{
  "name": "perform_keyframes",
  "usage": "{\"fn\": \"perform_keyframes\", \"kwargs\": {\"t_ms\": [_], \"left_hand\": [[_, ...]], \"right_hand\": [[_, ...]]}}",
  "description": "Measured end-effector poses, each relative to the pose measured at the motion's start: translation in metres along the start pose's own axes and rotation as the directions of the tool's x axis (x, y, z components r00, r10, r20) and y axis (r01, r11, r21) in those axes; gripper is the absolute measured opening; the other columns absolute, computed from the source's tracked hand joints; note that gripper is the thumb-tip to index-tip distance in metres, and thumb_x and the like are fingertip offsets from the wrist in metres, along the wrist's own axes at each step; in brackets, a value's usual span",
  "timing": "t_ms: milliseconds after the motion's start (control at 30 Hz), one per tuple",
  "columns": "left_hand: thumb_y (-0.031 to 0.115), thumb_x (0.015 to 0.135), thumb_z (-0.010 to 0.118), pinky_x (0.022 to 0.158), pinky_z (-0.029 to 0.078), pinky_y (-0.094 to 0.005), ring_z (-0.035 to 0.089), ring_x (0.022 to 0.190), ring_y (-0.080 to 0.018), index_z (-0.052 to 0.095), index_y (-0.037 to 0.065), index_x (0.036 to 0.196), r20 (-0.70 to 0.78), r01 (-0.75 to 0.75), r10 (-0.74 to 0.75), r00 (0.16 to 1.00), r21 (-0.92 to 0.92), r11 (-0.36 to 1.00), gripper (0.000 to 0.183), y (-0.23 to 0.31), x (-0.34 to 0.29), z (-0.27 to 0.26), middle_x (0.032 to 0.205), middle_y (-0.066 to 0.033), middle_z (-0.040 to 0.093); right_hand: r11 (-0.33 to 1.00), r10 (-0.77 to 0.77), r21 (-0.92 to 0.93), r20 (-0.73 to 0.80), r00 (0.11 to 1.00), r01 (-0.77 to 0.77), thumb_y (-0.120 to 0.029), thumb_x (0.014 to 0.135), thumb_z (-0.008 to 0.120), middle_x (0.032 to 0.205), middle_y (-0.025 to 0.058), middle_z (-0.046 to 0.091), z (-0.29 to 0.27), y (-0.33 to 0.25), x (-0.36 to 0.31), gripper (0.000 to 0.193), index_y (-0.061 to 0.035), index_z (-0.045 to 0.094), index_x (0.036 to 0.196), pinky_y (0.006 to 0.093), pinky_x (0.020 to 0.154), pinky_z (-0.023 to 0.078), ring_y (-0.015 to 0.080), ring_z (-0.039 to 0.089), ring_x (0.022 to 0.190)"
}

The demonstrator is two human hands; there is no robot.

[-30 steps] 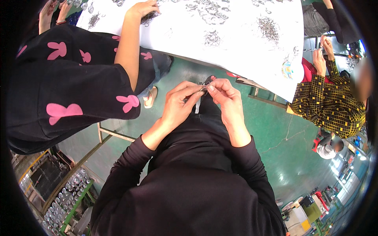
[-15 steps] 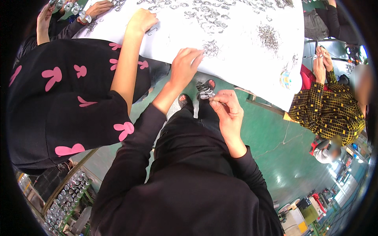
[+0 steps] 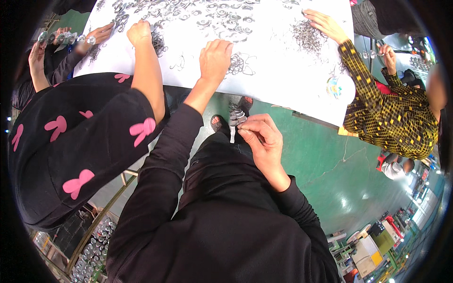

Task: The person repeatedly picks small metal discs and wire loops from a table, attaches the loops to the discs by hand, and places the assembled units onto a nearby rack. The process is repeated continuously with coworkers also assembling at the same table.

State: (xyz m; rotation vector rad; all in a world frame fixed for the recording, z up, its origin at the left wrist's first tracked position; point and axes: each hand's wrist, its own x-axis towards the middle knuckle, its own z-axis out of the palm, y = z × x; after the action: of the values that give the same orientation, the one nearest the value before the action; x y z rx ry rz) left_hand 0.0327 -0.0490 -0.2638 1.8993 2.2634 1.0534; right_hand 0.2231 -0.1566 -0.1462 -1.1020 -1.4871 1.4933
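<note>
Holds left hand at left edge of wire-hook pile, can't tell if grasping; pinches metal-disc string with right hand, bodyward of pile.

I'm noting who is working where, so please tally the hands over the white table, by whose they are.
Your left hand, beside dark wire pieces: 1
Pink-patterned co-worker's hand: 1
Checked-sleeved co-worker's hand: 1
Far-left co-worker's hand: 1
Total: 4
Not counted: your right hand, holding silvery discs off the table.
</note>
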Motion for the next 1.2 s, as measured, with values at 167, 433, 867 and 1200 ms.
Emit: {"fn": "perform_keyframes", "kwargs": {"t_ms": [167,433,867,1200], "left_hand": [[0.014,0.084,0.062,0.058,0.048,-0.0258,0.061,0.063,-0.0118,0.068,0.002,0.090,0.204,0.397,-0.341,0.918,-0.420,0.816,0.014,0.049,-0.020,-0.062,0.077,-0.0076,0.067],[0.009,0.083,0.065,0.060,0.047,-0.0204,0.059,0.065,-0.0056,0.068,0.000,0.090,0.413,0.515,-0.322,0.852,-0.553,0.654,0.012,0.089,-0.071,-0.144,0.074,-0.0045,0.066],[0.006,0.081,0.066,0.061,0.048,-0.0229,0.061,0.066,-0.0100,0.067,-0.001,0.088,0.374,0.399,-0.210,0.903,-0.551,0.733,0.010,0.091,-0.091,-0.161,0.078,-0.0070,0.066],[0.002,0.078,0.066,0.053,0.045,-0.0249,0.058,0.059,-0.0128,0.066,0.001,0.086,0.349,0.394,-0.243,0.905,-0.469,0.791,0.008,0.095,-0.100,-0.152,0.076,-0.0073,0.064]], "right_hand": [[0.981,-0.062,-0.189,-0.071,0.995,0.048,0.001,0.077,0.067,0.085,0.0035,0.056,0.000,-0.008,0.000,0.010,-0.0031,0.066,0.086,0.0206,0.053,0.041,0.0080,0.050,0.064],[0.970,-0.135,-0.225,-0.165,0.977,0.096,0.002,0.076,0.068,0.082,0.0034,0.054,0.011,-0.006,-0.007,0.010,-0.0015,0.065,0.085,0.0199,0.053,0.040,0.0078,0.049,0.063],[0.933,-0.169,-0.347,-0.173,0.970,0.101,0.001,0.076,0.068,0.079,0.0047,0.056,0.027,-0.003,-0.023,0.010,-0.0036,0.063,0.083,0.0234,0.051,0.043,0.0104,0.052,0.057],[0.877,-0.212,-0.460,-0.113,0.971,0.138,-0.004,0.078,0.068,0.077,0.0055,0.059,-0.016,0.002,0.018,0.007,-0.0038,0.062,0.081,0.0266,0.053,0.046,0.0149,0.055,0.058]]}}
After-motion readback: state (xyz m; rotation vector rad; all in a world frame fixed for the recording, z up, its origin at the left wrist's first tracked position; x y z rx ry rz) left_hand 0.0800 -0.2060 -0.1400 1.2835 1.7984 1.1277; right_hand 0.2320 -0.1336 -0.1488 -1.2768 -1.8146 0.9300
